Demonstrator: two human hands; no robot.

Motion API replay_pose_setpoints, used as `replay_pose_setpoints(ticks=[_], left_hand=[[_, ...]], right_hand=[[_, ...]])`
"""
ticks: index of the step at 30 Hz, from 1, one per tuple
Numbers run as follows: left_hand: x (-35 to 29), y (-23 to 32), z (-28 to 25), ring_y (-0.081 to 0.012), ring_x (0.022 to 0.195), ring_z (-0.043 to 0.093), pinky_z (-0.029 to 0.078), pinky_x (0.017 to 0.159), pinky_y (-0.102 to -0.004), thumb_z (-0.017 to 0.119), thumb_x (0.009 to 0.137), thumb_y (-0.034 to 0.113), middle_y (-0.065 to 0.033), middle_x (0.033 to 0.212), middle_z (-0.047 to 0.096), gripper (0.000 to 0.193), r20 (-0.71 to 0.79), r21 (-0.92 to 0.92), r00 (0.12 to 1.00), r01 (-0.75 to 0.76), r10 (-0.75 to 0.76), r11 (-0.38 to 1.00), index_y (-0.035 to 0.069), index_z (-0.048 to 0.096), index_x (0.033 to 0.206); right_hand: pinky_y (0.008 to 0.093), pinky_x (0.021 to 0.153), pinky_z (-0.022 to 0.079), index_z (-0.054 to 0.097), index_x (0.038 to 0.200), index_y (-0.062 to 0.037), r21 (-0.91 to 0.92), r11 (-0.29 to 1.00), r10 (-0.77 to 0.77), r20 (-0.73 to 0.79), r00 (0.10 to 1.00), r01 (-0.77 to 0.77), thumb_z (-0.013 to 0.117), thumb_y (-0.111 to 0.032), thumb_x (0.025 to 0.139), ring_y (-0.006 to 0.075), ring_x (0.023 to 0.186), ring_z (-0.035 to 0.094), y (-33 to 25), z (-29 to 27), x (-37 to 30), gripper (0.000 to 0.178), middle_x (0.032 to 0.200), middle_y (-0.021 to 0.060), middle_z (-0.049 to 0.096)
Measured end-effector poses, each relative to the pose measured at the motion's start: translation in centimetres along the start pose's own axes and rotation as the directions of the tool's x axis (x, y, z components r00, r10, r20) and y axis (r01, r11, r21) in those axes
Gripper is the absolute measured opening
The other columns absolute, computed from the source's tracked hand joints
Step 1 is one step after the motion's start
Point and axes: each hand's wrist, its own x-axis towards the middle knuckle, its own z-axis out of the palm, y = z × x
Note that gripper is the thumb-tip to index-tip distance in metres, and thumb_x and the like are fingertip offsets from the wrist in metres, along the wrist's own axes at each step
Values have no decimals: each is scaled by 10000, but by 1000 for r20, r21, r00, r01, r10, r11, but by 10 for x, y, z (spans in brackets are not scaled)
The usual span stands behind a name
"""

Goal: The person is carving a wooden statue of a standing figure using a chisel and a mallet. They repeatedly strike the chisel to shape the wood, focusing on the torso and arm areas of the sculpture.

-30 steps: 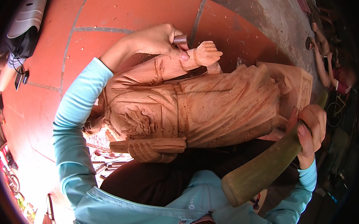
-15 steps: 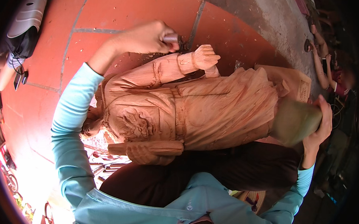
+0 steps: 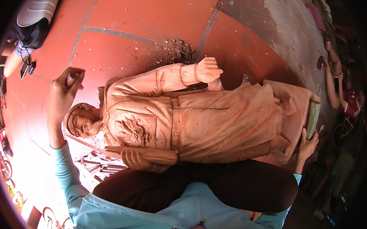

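Observation:
Across my lap lies a carved wooden statue of a robed figure [image 3: 219, 120], its head to the left and its base to the right. My left hand [image 3: 63, 92] is raised off the floor beyond the head, closed round a tool with a round brownish handle [image 3: 72, 78], probably a chisel; its blade is not visible. At the base end, my right hand [image 3: 307, 146] grips a greenish flat block [image 3: 313, 119], seen edge-on against or close beside the base. Whether the two touch I cannot tell.
Wood chips [image 3: 177, 50] are heaped on the red tiled floor [image 3: 154, 12] past the statue's raised arm. Several metal carving tools [image 3: 101, 166] lie by my left knee. Another person's leg [image 3: 13, 64] shows at the far left, and a seated person [image 3: 349, 102] at the far right.
My left hand has swung left with the tool, from above the statue's arm to beyond its head. The right hand has moved the green block to the base end.

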Motion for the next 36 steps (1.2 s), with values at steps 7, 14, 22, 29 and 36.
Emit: replay_pose_setpoints(ticks=[7,14,22,29,36], left_hand=[[-31,20,8,-132,584,600,462,553,-280,666,876,96,-88,674,613,86,-106,239,986,-102,130,966,17,647,904],[-35,167,71,-168,711,593,490,547,-310,668,753,223,-45,795,547,292,361,36,340,-936,869,351,84,601,1000],[-84,267,149,-130,671,549,454,576,-244,608,710,202,-6,759,491,271,-255,-79,9,-997,967,-12,95,540,950],[-72,288,189,-177,658,576,477,558,-316,619,691,174,-39,690,492,173,-536,35,189,-969,823,245,71,516,783],[-54,276,226,-240,547,611,485,498,-355,647,808,276,-80,597,566,254,-504,-52,395,-902,768,429,46,577,727]], right_hand=[[438,863,451,507,1300,-124,7,999,-43,78,996,43,562,-446,925,380,1031,568,30,28,-6,498,1121,201,571],[382,900,445,597,1225,-53,83,900,-422,-86,903,428,625,-200,921,292,1053,563,-54,-48,-36,339,1123,134,607],[360,897,497,579,1266,-67,878,86,-907,-126,402,470,705,-53,779,242,1091,574,-219,-128,-23,503,1186,136,548],[313,711,552,596,1034,-31,738,-418,-806,-570,158,530,699,55,761,206,886,657,-316,-71,-20,304,974,129,620],[393,777,540,552,816,-21,797,-335,-853,-483,196,503,705,57,738,277,950,652,-335,-45,-23,188,916,98,676]])
